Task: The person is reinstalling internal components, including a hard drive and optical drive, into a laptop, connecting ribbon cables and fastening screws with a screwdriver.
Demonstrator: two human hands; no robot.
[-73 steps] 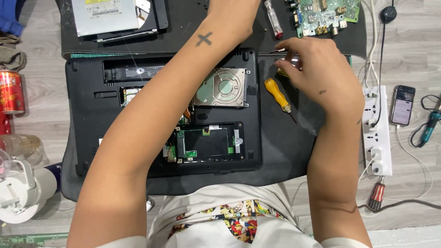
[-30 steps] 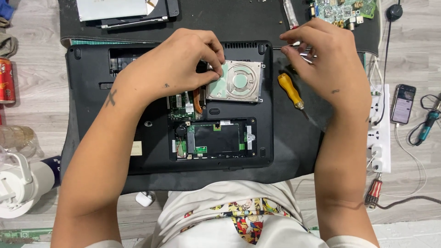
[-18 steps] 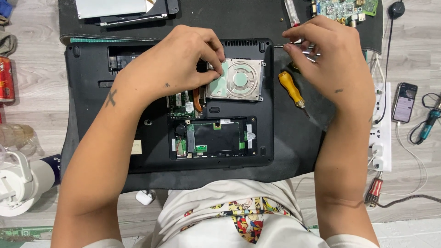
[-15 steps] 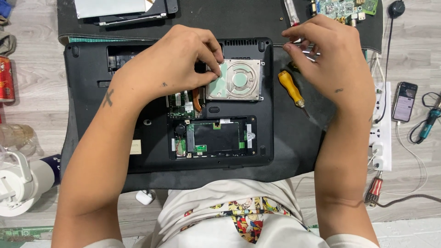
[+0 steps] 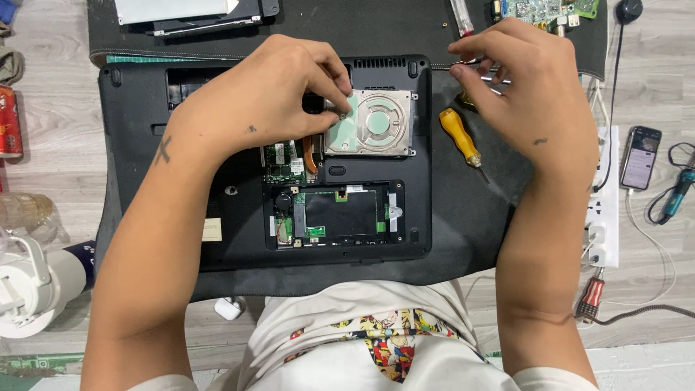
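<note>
The hard drive [image 5: 369, 123] sits in its bay in the upturned laptop [image 5: 268, 159], at the upper right of the open base. My left hand [image 5: 268, 101] lies over the laptop with its fingertips [image 5: 339, 101] pinched at the drive's upper left corner; whether that grip has closed on the drive's edge or on something small there, I cannot tell. My right hand [image 5: 528, 87] is just off the laptop's upper right corner, thumb and fingers closed on a thin metal tool [image 5: 474, 64] that lies level, its tip toward the laptop.

Below the drive, a second open bay shows a dark board [image 5: 340, 213], and a green memory card [image 5: 279, 161] sits to the drive's left. A yellow screwdriver [image 5: 461, 137] lies on the black mat [image 5: 478, 210] just beside the laptop, under my right hand. Further right, on the floor [image 5: 651, 275], are a white power strip [image 5: 602, 210], a phone [image 5: 641, 158] and a red-handled screwdriver [image 5: 591, 297]. At the top edge are a green circuit board [image 5: 539, 9] and an optical drive [image 5: 195, 14]. A red can [image 5: 9, 122] stands far left.
</note>
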